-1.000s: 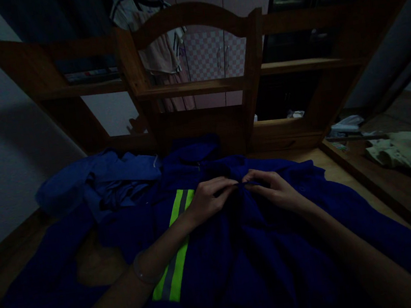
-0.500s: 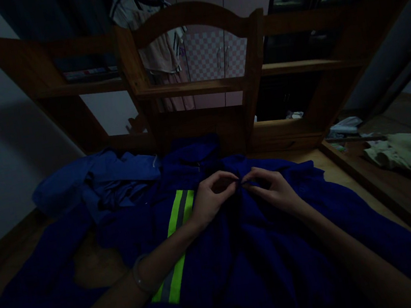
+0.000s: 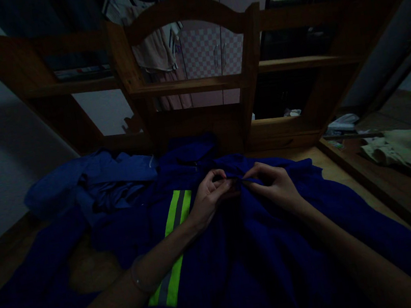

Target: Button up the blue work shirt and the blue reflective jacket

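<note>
The fingers of my left hand and right hand are curled nearly closed. Each pinches the same raised fold of the jacket, and their tips almost meet. The cloth is soft, dark blue and rumpled, with a glossy yellow-and-grey stripe running down the side. The jacket lies spread on the wooden table, its long axis running away from me and its collar toward the shelf.

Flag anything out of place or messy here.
Nothing looks damaged or spilled. A lighter blue garment lies crumpled left of the dark blue jacket, and a beige cloth lies bunched at the far right.
</note>
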`<state>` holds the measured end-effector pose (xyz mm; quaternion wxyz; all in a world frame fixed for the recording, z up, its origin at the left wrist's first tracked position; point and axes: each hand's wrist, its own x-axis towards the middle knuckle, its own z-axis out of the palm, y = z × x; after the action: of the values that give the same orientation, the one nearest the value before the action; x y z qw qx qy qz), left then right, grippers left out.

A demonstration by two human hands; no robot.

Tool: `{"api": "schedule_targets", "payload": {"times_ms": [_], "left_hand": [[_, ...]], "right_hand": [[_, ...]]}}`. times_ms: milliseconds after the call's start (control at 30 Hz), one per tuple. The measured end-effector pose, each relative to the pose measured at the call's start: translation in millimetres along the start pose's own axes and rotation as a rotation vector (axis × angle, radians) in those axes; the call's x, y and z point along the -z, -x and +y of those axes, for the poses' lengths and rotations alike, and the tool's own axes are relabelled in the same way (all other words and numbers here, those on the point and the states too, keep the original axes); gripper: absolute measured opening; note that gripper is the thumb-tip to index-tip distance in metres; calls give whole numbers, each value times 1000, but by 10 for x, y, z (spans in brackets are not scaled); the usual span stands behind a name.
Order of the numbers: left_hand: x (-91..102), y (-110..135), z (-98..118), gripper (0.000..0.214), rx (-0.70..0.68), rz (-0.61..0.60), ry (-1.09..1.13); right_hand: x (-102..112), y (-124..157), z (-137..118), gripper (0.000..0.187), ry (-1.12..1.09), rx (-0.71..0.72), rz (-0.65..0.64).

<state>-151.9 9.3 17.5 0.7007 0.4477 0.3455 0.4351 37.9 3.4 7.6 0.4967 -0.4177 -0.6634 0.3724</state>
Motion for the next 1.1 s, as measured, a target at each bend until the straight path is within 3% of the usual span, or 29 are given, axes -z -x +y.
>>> {"api": "schedule_targets", "payload": {"times_ms": [167,700,867,1100], "left_hand": [[-26,7,1,29,36,-6,-48],[43,17,14,24,-188,88,-556],[86,-3,-22,22,-223,78,-627],[132,-56,-70,24,-220,49,-675]], "right_hand": [[-8,3,20,9,-7,-15,7],[-18,26,2,11,48,4,-20],[-42,42,-15,37,112,110,-52],[-36,31,10,26,253,216,-162]]}}
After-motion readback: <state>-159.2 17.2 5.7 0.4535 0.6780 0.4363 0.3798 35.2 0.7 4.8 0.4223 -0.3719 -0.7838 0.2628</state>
